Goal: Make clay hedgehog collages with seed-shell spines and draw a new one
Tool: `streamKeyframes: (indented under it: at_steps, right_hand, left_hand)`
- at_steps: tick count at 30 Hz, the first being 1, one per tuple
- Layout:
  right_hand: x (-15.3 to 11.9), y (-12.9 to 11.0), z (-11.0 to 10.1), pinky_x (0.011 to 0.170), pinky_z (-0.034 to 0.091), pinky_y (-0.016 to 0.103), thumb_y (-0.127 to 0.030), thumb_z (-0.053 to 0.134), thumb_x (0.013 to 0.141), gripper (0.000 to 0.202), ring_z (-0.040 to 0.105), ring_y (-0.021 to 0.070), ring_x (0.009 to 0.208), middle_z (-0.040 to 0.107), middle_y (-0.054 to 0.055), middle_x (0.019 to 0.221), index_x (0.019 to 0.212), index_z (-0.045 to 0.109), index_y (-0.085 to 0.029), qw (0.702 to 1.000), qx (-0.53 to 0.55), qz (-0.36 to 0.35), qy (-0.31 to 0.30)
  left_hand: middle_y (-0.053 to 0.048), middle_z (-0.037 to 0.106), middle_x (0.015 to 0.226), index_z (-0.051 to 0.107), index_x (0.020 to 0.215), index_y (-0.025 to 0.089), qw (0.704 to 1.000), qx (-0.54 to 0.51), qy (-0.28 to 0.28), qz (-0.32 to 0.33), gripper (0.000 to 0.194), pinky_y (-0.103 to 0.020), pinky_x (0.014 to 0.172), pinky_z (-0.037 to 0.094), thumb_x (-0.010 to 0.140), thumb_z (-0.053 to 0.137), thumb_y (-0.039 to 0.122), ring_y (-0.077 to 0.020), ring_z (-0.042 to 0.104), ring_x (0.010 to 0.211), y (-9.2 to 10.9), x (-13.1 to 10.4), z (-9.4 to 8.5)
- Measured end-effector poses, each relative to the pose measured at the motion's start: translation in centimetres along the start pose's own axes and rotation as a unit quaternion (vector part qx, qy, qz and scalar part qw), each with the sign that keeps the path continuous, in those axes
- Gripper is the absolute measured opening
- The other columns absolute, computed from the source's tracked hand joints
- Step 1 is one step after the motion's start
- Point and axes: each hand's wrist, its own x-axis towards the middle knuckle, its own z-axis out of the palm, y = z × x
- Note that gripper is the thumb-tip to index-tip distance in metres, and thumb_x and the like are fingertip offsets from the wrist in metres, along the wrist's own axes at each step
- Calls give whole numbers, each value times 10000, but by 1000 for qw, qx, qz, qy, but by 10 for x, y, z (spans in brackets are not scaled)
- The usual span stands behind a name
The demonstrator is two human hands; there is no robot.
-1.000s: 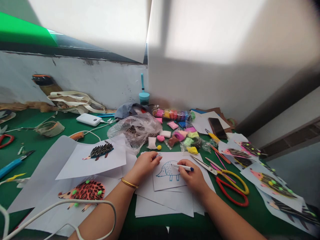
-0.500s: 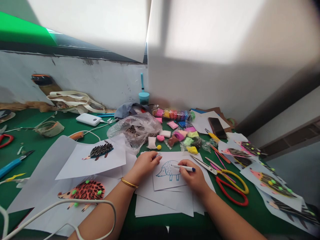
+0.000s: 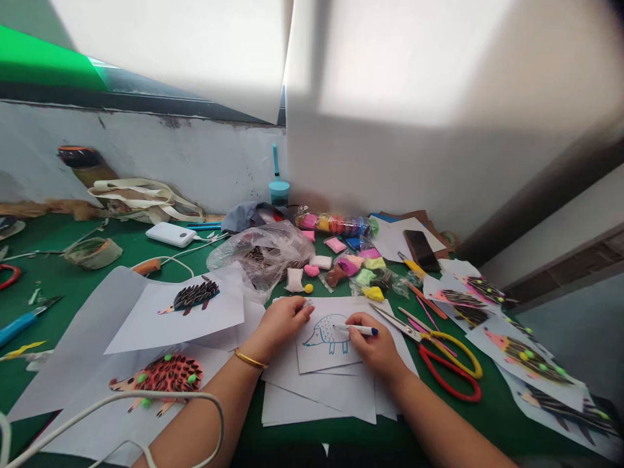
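Observation:
My right hand grips a white marker with a dark blue end. Its tip rests at the hedgehog drawing, inside the back, where small curved marks show. Blue outlines form the snout, body and legs on a small white sheet. At that sheet's upper left edge lies my left hand, fingers pinched together round a small, bluish, see-through piece that I cannot make out. Further white sheets are stacked underneath.
Scissors with red and yellow handles lie right of the sheets. Beyond are clay packets and a plastic bag of seeds. Hedgehog pictures lie left, others right. A white cable loops across my left forearm.
The whole view has shifted very slightly. The marker tip stays on the hedgehog's back, and both hands keep nearly the same place and hold.

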Motion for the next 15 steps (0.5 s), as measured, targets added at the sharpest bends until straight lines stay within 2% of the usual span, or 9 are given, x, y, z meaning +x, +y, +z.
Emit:
streamKeyframes:
  at_steps: [15]
  right_hand:
    - [-4, -1, -3, 630, 428, 276, -276, 502, 827, 121, 575, 172, 683, 614, -3, 724, 816, 600, -206, 1000, -8, -2, 12]
  left_hand:
    - [-13, 696, 766, 576, 718, 207, 1000, 4, 0, 0, 318, -256, 610, 344, 910, 457, 431, -170, 595, 722, 0, 0, 0]
